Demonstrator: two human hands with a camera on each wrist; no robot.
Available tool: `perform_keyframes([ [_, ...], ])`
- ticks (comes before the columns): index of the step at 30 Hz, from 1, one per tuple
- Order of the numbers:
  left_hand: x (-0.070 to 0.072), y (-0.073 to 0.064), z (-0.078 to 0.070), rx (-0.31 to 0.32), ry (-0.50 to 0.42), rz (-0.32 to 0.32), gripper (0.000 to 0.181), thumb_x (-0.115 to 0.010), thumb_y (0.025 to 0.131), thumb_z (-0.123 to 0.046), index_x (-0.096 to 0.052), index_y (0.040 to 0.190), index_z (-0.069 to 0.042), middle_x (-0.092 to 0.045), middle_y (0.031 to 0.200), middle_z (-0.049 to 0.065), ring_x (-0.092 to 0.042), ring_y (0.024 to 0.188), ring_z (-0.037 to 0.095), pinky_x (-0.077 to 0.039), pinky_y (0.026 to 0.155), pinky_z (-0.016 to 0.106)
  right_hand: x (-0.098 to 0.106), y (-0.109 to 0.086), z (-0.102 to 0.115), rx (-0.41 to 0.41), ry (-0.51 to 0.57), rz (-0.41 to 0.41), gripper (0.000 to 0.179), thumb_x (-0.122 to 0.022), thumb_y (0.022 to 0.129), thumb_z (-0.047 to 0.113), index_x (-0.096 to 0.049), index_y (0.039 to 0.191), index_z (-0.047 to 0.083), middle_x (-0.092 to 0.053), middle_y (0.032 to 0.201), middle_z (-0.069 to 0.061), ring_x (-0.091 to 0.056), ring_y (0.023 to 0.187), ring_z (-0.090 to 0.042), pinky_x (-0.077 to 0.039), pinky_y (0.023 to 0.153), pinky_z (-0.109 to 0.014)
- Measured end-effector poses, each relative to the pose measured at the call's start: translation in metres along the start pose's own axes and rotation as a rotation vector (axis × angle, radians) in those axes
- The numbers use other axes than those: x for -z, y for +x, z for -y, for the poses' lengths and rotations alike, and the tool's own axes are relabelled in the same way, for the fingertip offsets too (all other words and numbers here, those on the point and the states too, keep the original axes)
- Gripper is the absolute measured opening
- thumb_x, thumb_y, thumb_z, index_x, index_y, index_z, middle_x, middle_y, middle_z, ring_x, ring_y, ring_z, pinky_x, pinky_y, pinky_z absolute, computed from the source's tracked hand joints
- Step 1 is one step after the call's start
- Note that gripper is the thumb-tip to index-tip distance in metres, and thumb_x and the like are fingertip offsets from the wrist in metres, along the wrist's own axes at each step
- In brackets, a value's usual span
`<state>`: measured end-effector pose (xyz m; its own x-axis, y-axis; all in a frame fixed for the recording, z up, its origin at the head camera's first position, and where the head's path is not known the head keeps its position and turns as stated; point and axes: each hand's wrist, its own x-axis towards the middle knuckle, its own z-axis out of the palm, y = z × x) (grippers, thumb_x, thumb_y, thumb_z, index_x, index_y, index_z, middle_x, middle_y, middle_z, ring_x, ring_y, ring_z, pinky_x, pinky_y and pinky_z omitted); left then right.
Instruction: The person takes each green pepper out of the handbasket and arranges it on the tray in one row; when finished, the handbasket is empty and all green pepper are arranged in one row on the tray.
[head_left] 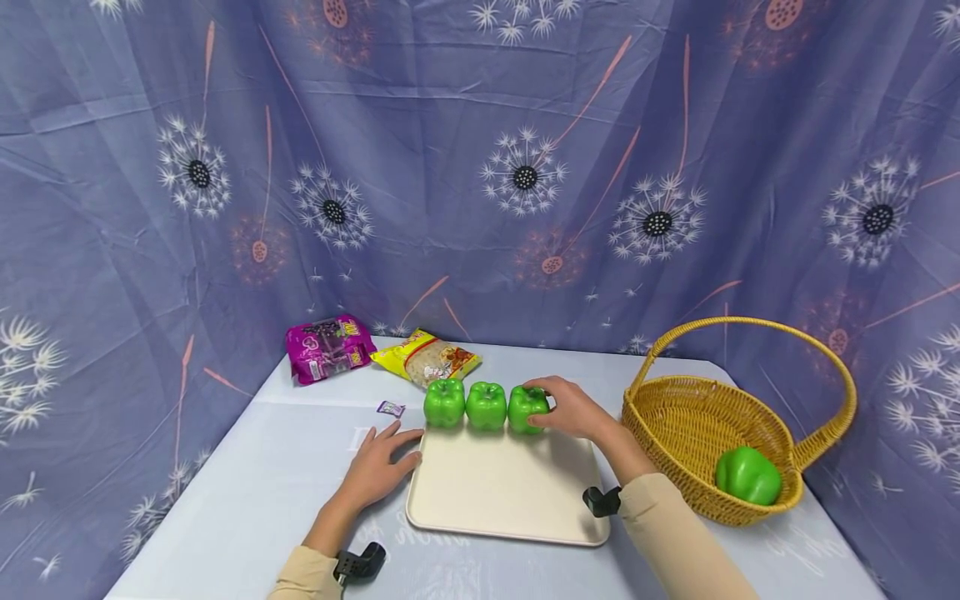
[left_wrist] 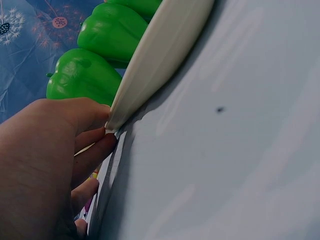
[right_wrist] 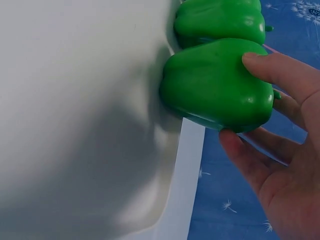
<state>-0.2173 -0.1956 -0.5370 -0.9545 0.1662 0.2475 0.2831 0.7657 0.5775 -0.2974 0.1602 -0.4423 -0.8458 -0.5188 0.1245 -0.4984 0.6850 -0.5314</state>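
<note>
Three green bell peppers stand in a row along the far edge of a cream tray (head_left: 502, 492): a left pepper (head_left: 444, 403), a middle pepper (head_left: 486, 407) and a right pepper (head_left: 522, 410). My right hand (head_left: 576, 408) grips the right pepper, fingers and thumb on opposite sides of it. In the right wrist view this pepper (right_wrist: 215, 85) lies against its neighbour (right_wrist: 220, 20), close to the tray's rim. My left hand (head_left: 378, 465) rests at the tray's left edge with loosely bent fingers, its fingertips (left_wrist: 102, 112) right at the rim near the far corner.
A wicker basket (head_left: 678, 400) with a tall handle stands at the right, another green bell pepper (head_left: 748, 475) inside. Behind the tray lie a purple snack bag (head_left: 330, 347) and a yellow food packet (head_left: 427, 358). A small purple-white wrapped piece (head_left: 391, 408) lies beyond my left hand.
</note>
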Motion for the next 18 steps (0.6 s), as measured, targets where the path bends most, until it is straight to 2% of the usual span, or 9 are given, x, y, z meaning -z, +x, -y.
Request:
perform_keyframes([
  [8, 0.001, 0.0, -0.002, -0.004, -0.006, 0.0, 0.039, -0.064, 0.092, -0.034, -0.063, 0.128, -0.02, -0.055, 0.135, 0.013, -0.036, 0.135, 0.033, -0.008, 0.115, 0.055, 0.013, -0.008, -0.004, -0.047, 0.028, 0.026, 0.07, -0.08, 0.079, 0.031, -0.05, 0.139, 0.017, -0.045, 0.14, -0.011, -0.055, 0.113, -0.027, -0.054, 0.082, -0.034],
  [12, 0.001, 0.0, -0.002, -0.002, -0.003, -0.001, 0.039, -0.064, 0.092, -0.033, -0.063, 0.128, -0.02, -0.055, 0.135, 0.013, -0.036, 0.135, 0.034, -0.008, 0.115, 0.055, 0.027, -0.013, -0.007, -0.023, 0.02, 0.004, 0.065, -0.079, 0.08, 0.028, -0.051, 0.138, 0.016, -0.046, 0.14, -0.01, -0.048, 0.123, -0.029, -0.054, 0.083, -0.034],
  [18, 0.001, 0.0, -0.002, 0.002, -0.002, -0.004, 0.039, -0.064, 0.091, -0.033, -0.063, 0.128, -0.02, -0.055, 0.135, 0.014, -0.036, 0.135, 0.034, -0.008, 0.115, 0.056, 0.047, -0.025, -0.011, -0.025, -0.016, 0.001, 0.061, -0.076, 0.083, 0.034, -0.052, 0.137, 0.02, -0.048, 0.139, -0.007, -0.048, 0.123, -0.031, -0.054, 0.084, -0.035],
])
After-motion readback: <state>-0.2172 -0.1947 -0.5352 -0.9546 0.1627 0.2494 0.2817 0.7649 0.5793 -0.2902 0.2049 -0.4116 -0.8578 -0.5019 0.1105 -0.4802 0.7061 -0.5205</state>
